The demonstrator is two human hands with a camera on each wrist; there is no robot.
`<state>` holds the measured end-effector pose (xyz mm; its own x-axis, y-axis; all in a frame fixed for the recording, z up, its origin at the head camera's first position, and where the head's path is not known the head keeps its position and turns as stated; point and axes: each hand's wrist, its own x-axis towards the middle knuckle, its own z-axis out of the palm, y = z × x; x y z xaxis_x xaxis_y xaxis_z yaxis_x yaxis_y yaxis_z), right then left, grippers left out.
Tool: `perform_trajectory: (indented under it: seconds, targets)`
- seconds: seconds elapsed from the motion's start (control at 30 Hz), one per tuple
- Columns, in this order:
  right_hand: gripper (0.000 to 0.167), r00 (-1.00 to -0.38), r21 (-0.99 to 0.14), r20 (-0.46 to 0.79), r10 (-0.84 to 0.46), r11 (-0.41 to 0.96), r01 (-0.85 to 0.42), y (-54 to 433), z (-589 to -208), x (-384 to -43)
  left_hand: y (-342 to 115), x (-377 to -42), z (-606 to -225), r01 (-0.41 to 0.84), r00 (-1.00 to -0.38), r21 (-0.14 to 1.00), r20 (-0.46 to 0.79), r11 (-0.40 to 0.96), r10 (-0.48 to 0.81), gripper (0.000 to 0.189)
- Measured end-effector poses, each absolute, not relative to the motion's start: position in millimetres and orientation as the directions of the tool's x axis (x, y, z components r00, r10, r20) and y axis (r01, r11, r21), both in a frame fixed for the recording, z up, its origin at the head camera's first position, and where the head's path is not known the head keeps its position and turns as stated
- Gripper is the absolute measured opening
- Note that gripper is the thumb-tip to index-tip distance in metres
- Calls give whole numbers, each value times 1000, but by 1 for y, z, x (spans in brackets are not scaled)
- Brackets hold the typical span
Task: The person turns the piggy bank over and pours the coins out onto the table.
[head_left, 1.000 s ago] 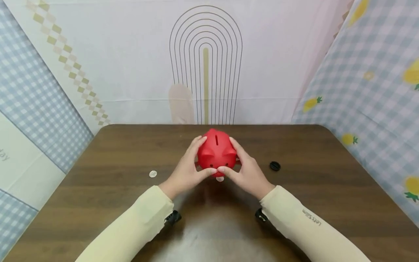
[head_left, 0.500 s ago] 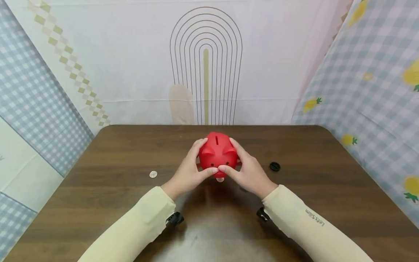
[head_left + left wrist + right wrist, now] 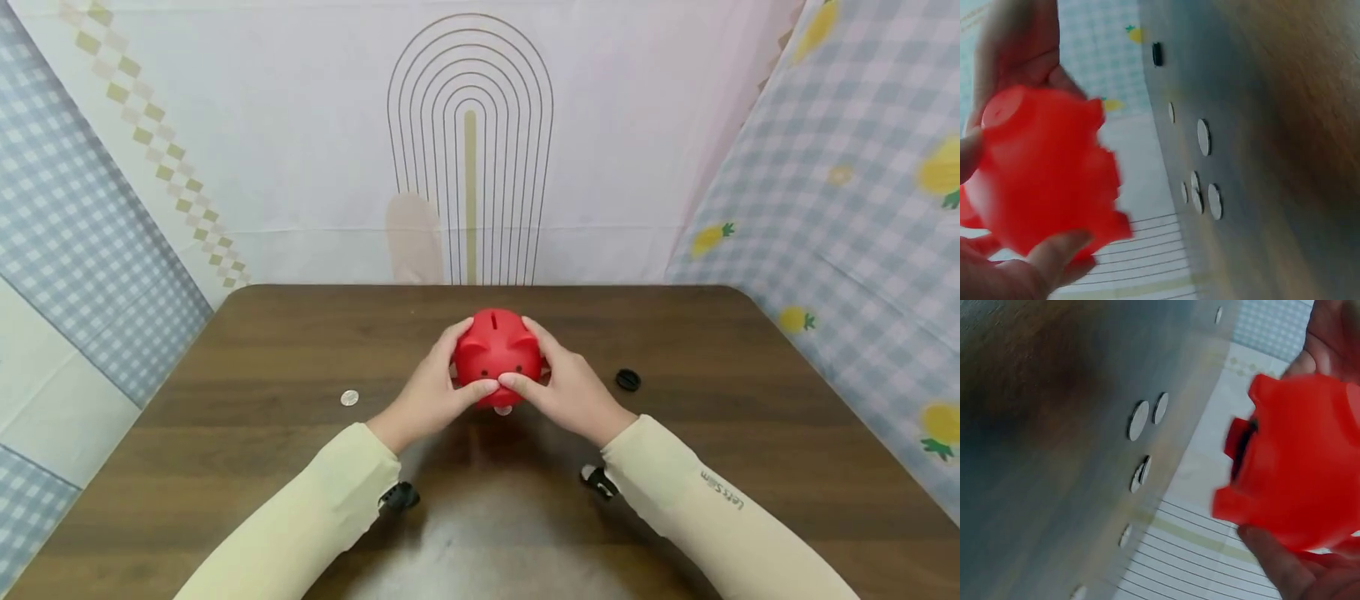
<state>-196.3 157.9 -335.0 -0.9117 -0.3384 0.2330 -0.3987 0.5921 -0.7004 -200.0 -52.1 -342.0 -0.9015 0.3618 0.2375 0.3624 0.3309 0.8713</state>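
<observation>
Both hands grip a red piggy bank [image 3: 498, 354], lifted above the brown table. The left hand [image 3: 431, 387] holds one side and the right hand [image 3: 570, 387] the other, with both thumbs meeting at the snout. Its coin slot faces up. In the right wrist view, a dark opening [image 3: 1244, 450] shows in the belly between the stubby legs. Several coins lie on the table below, among them one coin [image 3: 1204, 137] in the left wrist view and another coin [image 3: 1139, 420] in the right wrist view. The head view shows a coin [image 3: 503, 410] partly hidden under the snout.
A single coin [image 3: 349, 397] lies left of the hands. To the right sits a round black plug [image 3: 627, 380]. Next to the right wrist's black strap shows a pale round spot [image 3: 588, 472], perhaps a coin. Patterned cloth [image 3: 322, 150] hangs behind the table [image 3: 300, 333].
The piggy bank has tipped slightly, its rear lower and its face turned a little upward. Both hands keep their grip. A pale spot now shows beside the right wrist.
</observation>
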Motion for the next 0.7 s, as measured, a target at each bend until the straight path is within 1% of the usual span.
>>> perform_trajectory:
  seconds: [0.03,0.1,0.13,0.17,0.2,0.23,0.27,0.33,0.37,0.4,0.43,0.47,0.5,0.53,0.6,0.63,0.67,0.7]
  targets:
    - [86,-892,-676,292,-345,585,-448,157,-335,-196,-53,-200,-342,419,-880,851,297,316,370,86]
    - [90,-814,-589,451,-365,563,-579,157,-335,-196,-53,-199,-342,568,-807,767,448,298,383,89]
    - [90,-777,-545,508,-370,561,-623,158,-335,-196,-53,-198,-341,621,-775,720,504,310,382,89]
    - [90,-759,-517,536,-370,567,-641,158,-335,-196,-53,-198,-340,638,-764,697,525,327,375,89]
    - [88,-760,-519,531,-374,566,-641,158,-334,-197,-53,-198,-339,624,-777,701,510,344,369,88]
    - [86,-777,-535,503,-378,570,-623,158,-333,-197,-53,-198,-338,599,-795,720,479,351,373,86]
    - [84,-813,-573,443,-378,578,-581,159,-332,-198,-52,-198,-337,547,-825,759,419,353,379,84]
    - [80,-890,-652,280,-359,610,-451,159,-330,-197,-53,-199,-336,391,-892,849,254,355,374,82]
    - [80,-912,-678,218,-347,618,-397,159,-330,-197,-53,-200,-337,327,-909,878,192,349,369,81]
    - [80,-920,-694,188,-343,616,-371,159,-330,-196,-53,-200,-338,295,-914,895,163,334,372,81]
    - [81,-919,-695,196,-342,613,-376,160,-331,-196,-53,-200,-339,307,-909,897,177,319,378,82]
    - [83,-911,-688,231,-341,605,-401,160,-332,-195,-54,-201,-340,340,-900,892,215,299,380,83]
    - [85,-893,-672,290,-344,591,-446,159,-333,-194,-53,-201,-342,398,-883,872,279,285,378,85]
    - [87,-863,-641,365,-351,577,-506,159,-335,-194,-53,-201,-343,479,-850,835,364,272,380,87]
    - [91,-773,-553,520,-363,547,-629,159,-339,-194,-53,-201,-346,651,-749,708,540,275,383,87]
    - [92,-735,-516,572,-364,537,-668,159,-342,-195,-53,-201,-347,703,-708,645,597,299,378,87]
    - [91,-725,-510,587,-360,530,-677,159,-344,-195,-52,-201,-348,719,-695,612,615,329,373,87]
    - [89,-740,-540,571,-355,516,-664,158,-346,-196,-52,-201,-349,711,-703,609,607,353,370,84]
